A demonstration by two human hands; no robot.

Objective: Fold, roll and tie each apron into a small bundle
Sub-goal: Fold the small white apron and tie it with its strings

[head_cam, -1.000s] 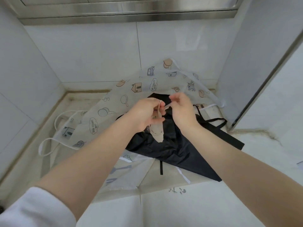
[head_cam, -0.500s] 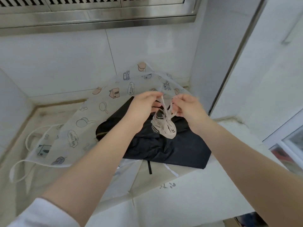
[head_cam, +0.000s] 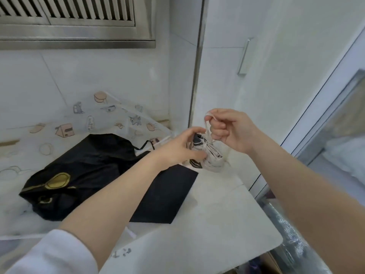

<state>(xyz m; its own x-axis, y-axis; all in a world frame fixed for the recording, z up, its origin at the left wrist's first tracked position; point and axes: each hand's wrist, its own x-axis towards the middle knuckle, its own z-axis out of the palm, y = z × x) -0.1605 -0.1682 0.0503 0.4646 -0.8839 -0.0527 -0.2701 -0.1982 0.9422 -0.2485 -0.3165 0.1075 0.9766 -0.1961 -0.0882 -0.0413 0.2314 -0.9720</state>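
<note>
The pale stone surface point(head_cam: 213, 218) runs into a tiled corner under a steel vent hood point(head_cam: 75, 22), and since a second ago our view has swung right, so a cupboard door with a metal handle point(head_cam: 244, 56) and a glass panel now fill the right side. We see that the small bundle point(head_cam: 207, 155), which was held over the black apron point(head_cam: 94, 167) a moment earlier, has been carried rightward and now hangs over the bare end of the surface, past the black apron's corner. Our left hand point(head_cam: 181, 147) cups the bundle from the left with thumb and fingers curled round it, while our right hand point(head_cam: 231, 129) has risen above it, pinching a loop of the pale tie strap point(head_cam: 208, 123) between thumb and bent forefinger and drawing it up. Half a second ago both hands were level, working the strap close to the roll; now the strap is pulled taut upward, which we judge to be the knot being cinched. The printed apron point(head_cam: 110, 119) lies spread against the back wall with the black one heaped on it, both unfolded. So this one bundle looks nearly finished, and we reckon those two aprons are yet to be done.
</note>
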